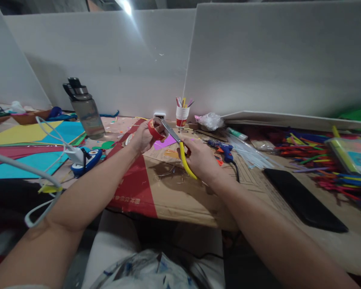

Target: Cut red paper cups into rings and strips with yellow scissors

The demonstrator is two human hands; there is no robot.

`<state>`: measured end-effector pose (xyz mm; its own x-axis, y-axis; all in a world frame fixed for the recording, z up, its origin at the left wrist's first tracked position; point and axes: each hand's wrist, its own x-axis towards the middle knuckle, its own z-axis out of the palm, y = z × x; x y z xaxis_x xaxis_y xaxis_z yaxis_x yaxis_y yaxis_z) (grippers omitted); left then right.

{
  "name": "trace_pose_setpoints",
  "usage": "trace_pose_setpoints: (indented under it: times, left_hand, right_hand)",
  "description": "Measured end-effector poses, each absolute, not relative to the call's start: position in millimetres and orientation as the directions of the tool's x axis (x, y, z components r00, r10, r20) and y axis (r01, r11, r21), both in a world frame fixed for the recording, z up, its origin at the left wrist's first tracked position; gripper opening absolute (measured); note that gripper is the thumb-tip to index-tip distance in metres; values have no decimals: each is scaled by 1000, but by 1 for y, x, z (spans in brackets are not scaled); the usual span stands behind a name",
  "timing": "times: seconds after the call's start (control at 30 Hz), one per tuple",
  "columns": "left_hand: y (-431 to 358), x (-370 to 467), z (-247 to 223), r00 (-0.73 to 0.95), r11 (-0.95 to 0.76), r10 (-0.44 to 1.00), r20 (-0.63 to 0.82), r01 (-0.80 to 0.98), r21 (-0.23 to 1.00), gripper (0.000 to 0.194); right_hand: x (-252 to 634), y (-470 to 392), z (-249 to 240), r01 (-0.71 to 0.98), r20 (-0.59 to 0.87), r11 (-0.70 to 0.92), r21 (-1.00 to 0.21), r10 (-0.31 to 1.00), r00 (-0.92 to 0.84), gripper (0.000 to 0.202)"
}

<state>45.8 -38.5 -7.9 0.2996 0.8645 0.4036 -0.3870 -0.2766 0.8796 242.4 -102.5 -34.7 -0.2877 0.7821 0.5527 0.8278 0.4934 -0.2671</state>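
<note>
My left hand [142,137] is closed on a red curved piece with gold marks [153,129], which looks like part of a paper cup. My right hand [198,156] grips a pair of scissors [172,131] by its yellow handles. The metal blades point up and left, and their tips reach the red piece; whether they are apart there I cannot make out. Under both hands lies a cardboard sheet [180,200] with a red band. A purple paper piece [166,142] rests on it, just beyond the scissors.
At the left stand a water bottle [87,112], coloured sheets [21,160] and a blue power strip [88,162] with white cables. A stack of paper cups [182,114] holds sticks behind. To the right lie a glue gun [225,151], a black phone [303,198] and pipe cleaners [307,148].
</note>
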Motion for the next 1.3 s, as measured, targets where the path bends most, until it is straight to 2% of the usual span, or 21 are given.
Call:
trace_pose_setpoints:
  times: [0.13,0.23,0.37,0.47,0.53,0.67,0.77,0.9,1.17,1.3]
  left_hand:
    - [-36,43,-10,298,-208,892,339,-396,894,29]
    - [-36,44,-11,311,-208,888,338,-384,900,33]
    - [-43,50,-12,347,-270,851,395,-355,895,37]
    - [-50,56,-12,332,-252,872,360,-325,911,36]
    - [-53,60,-14,321,-242,885,337,-302,922,32]
    - [-54,64,-22,301,-127,931,209,-270,954,27]
    - [-51,64,-29,363,-25,923,124,-266,964,22]
    - [-52,64,-32,496,128,868,-21,-184,974,26]
    - [-66,63,-25,618,208,764,-188,41,977,35]
    - [-68,64,-25,705,179,668,-239,160,971,30]
  right_hand:
    - [243,-101,-32,762,579,544,-350,766,-281,21]
    - [244,-97,-31,665,584,540,-515,790,-189,26]
    - [245,-89,-34,337,436,420,-843,899,-30,33]
    - [242,-87,-37,78,278,279,-957,960,-28,41]
    - [239,-88,-37,-7,240,240,-971,969,-51,45]
    - [238,-92,-35,-30,305,304,-952,951,-44,45]
    - [239,-93,-33,-15,414,414,-910,910,-2,45]
    - [240,-91,-32,-10,512,513,-858,858,41,48]
    - [241,-89,-33,-17,443,443,-896,896,24,46]
    - [242,-82,-37,110,418,413,-904,908,30,43]
